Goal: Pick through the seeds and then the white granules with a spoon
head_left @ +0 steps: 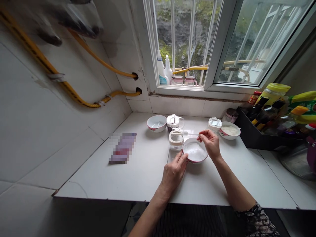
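My left hand [174, 171] grips the near-left rim of a white bowl [198, 161] that holds a white, grainy substance. Between the fingertips of my right hand [211, 144] is the thin handle of a small spoon [190, 133]. The spoon reaches left over the bowl, its head at the opening of a white-rimmed seasoning jar [176, 146]. That jar stands with its top open, just left of the bowl. Behind it is another seasoning jar [172, 121] with dark contents and a clear lid. What lies on the spoon's head is too small to make out.
A flowered bowl [157, 127] with a spoon inside stands at the back left. Toward the right are a lidded jar [214, 123], a bowl of white contents [229, 135] and a black box [256, 140] of bottles. A blurred packet-like item [122, 148] lies on the left.
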`<state>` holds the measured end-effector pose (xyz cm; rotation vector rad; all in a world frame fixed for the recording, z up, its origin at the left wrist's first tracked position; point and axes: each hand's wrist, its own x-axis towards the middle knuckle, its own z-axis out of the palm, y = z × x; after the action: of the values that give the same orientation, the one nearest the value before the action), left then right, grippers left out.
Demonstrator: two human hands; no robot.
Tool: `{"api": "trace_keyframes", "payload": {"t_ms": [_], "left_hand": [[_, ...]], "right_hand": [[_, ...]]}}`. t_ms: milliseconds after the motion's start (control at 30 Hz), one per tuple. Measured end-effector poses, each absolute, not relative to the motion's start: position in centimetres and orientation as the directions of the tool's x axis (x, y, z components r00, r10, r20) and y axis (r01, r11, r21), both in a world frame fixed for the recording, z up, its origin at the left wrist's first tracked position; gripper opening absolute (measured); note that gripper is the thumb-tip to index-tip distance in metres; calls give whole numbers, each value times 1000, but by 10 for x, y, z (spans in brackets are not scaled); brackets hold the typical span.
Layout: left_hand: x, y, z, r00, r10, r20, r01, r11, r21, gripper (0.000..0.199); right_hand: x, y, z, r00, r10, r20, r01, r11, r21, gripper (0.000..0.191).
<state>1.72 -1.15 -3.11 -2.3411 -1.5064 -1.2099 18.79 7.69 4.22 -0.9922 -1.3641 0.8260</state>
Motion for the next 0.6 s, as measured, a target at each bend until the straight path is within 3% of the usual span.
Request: {"api": "trace_keyframes", "payload": {"t_ms": [67,167,267,333,500,600], "left_hand": [[17,-12,-31,194,715,671,808,-505,304,32],[17,-12,-31,195,716,670,817,-497,293,32],[17,-12,-31,198,717,669,819,-496,289,32],[17,-12,-30,198,712,674,816,-500,289,31],[17,-12,-31,185,711,679,808,-503,307,30],[16,-12,-31,188,716,673,802,-508,316,31]], "right_hand": [[179,72,40,35,849,527,200,511,-836,9],[170,68,37,-142,662,736,413,715,-564,10],[169,66,38,-273,507,818,486,806,-338,15],[173,66,42,-220,520,825,494,789,-365,13],[202,70,52,8,763,646,446,576,-685,7],[218,72,57,45,818,574,445,498,-744,7]]}}
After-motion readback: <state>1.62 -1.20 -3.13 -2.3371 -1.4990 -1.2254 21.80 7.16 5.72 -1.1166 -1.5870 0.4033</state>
